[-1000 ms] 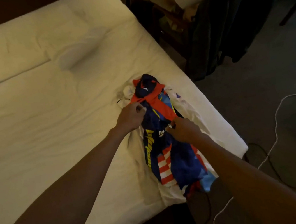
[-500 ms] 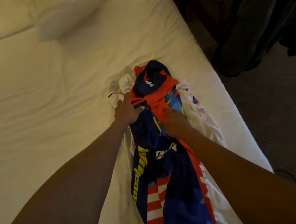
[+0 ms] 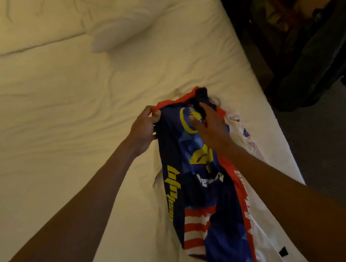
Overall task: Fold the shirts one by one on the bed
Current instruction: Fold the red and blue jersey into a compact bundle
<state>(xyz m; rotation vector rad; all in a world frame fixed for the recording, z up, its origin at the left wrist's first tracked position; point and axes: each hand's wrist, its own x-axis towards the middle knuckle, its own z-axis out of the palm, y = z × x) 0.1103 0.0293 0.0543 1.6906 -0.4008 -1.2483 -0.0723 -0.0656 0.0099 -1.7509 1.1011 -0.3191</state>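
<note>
The blue jersey [image 3: 200, 193], striped red and white with yellow lettering, runs lengthwise near the right edge of the bed [image 3: 56, 124], on top of a white shirt [image 3: 247, 145]. The left hand [image 3: 144, 129] pinches its red top corner; the right hand [image 3: 210, 126], a little apart from it, curls round the dark bunched cloth at the collar. A pillow [image 3: 119, 32] lies farther up, and dark clothes [image 3: 316, 59] hang beside the bed.
</note>
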